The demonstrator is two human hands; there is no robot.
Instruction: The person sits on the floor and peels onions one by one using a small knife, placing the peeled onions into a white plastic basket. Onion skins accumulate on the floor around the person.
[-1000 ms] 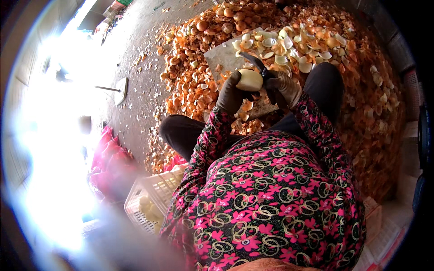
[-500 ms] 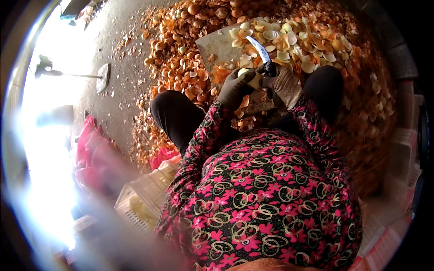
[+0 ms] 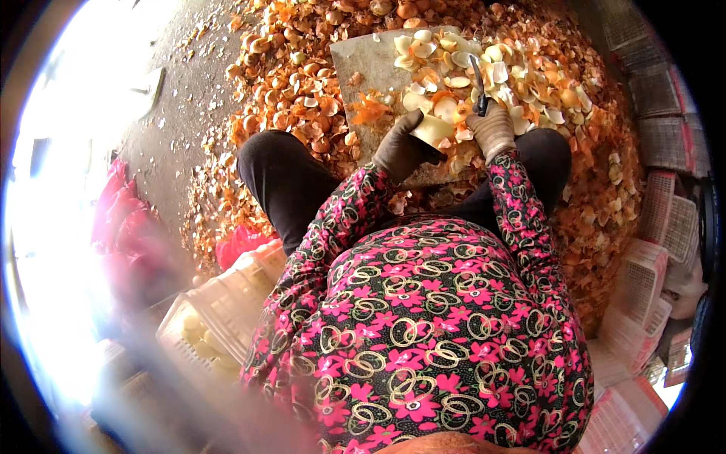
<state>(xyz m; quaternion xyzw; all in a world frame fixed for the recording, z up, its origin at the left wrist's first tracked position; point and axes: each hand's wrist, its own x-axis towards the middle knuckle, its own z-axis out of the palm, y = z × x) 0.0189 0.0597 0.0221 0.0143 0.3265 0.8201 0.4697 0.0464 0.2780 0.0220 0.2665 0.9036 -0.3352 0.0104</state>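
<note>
In a dark glove, my left hand point(image 3: 398, 147) is closed round a pale peeled onion point(image 3: 433, 130), held over a grey board point(image 3: 363, 64). My gloved right hand point(image 3: 494, 132) grips a small curved knife point(image 3: 479, 82) by its dark handle. The blade points away from me, above a heap of onion skins point(image 3: 497, 69) on the board. A short gap lies between the knife hand and the onion.
Unpeeled onions and loose skins point(image 3: 299, 113) spread over the floor around the board. At my left stands a white plastic crate point(image 3: 243, 296) with peeled onions inside, near a pink bag point(image 3: 125, 216). Stacked plastic crates point(image 3: 643, 280) line the right side.
My hands have moved apart. The knife has swung from leaning left beside the onion to pointing nearly straight away on the right. The onion shows more fully now.
</note>
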